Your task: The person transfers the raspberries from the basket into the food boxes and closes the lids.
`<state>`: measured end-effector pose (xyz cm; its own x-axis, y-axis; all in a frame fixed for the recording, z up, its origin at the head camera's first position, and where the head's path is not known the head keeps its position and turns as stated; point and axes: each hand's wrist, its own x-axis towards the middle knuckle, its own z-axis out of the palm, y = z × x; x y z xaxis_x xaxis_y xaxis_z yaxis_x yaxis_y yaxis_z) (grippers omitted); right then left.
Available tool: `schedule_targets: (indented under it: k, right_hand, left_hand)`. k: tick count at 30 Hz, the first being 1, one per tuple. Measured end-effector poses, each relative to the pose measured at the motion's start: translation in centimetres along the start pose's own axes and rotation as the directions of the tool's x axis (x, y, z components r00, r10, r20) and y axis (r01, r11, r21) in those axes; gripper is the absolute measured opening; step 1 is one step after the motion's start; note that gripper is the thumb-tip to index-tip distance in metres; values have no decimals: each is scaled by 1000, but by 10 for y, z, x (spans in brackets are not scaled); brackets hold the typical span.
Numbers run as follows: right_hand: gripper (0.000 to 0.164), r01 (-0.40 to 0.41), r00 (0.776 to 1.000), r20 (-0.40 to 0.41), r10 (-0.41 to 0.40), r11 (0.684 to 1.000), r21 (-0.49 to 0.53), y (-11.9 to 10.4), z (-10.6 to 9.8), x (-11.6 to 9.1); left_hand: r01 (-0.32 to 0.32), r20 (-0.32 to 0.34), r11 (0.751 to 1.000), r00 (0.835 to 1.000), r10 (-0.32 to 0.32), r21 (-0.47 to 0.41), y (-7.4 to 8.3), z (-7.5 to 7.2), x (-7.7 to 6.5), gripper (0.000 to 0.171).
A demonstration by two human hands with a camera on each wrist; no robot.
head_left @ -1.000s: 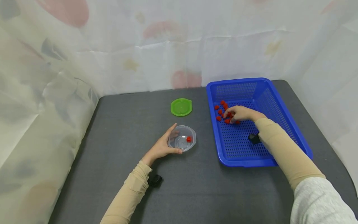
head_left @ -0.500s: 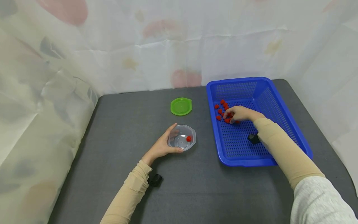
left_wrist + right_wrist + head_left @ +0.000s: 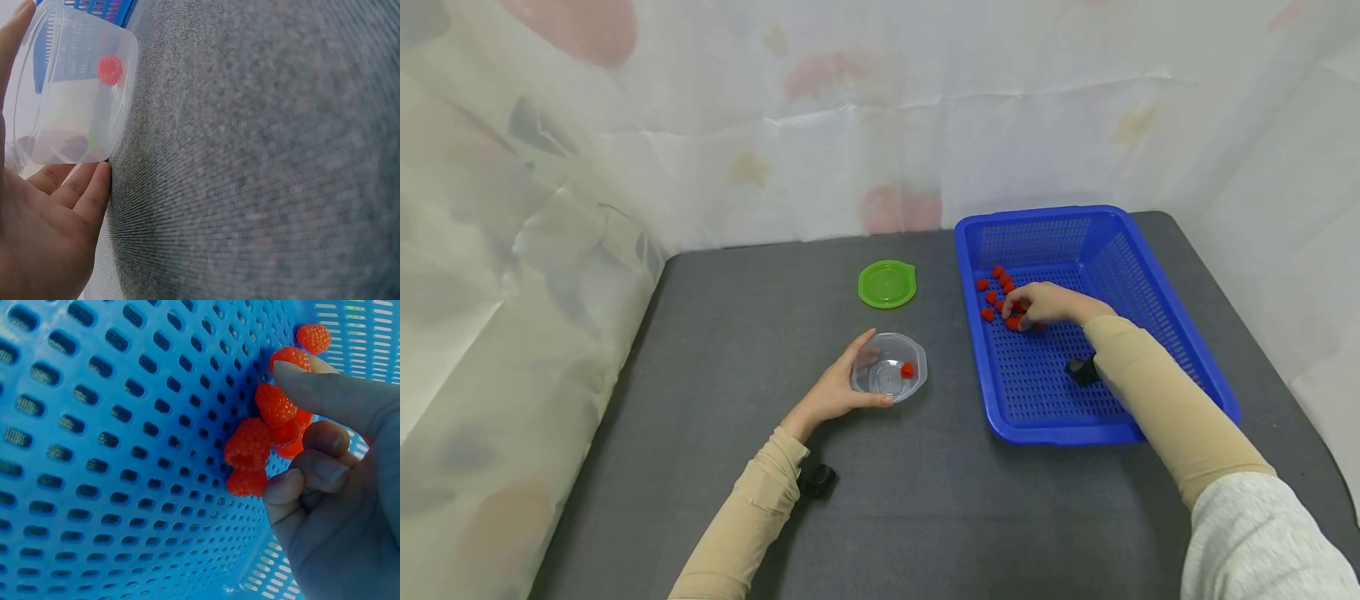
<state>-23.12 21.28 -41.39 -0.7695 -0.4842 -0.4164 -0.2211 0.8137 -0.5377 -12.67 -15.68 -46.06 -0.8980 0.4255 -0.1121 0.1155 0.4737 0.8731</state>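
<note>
A small round lid of bright green plastic (image 3: 887, 284) lies flat on a wide dark gray table (image 3: 737, 333) with rounded back corners. Behind it hangs a thin, wrinkly white sheet (image 3: 820, 167) with faded pink shapes and yellow stars. A pale sheet (image 3: 497, 333) with gray spots covers the left side.

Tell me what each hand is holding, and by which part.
The left hand holds the clear bowl by its outer sides. The right hand seems to pinch a raspberry by its sides, inside the blue basket.
</note>
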Motion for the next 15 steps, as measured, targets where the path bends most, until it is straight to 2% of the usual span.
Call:
schedule_targets:
  k: [7, 15]
  right_hand:
    - [24, 27, 1000, 1, -27, 999, 32, -1, -3, -7]
    - [25, 19, 1000, 8, -20, 998, 53, -3, -10, -10]
  left_hand:
    - [7, -3, 1000, 1000, -7, 2, -1, 0, 0, 110]
    - [29, 4, 1000, 1000, -29, -7, -1, -1, -1, 110]
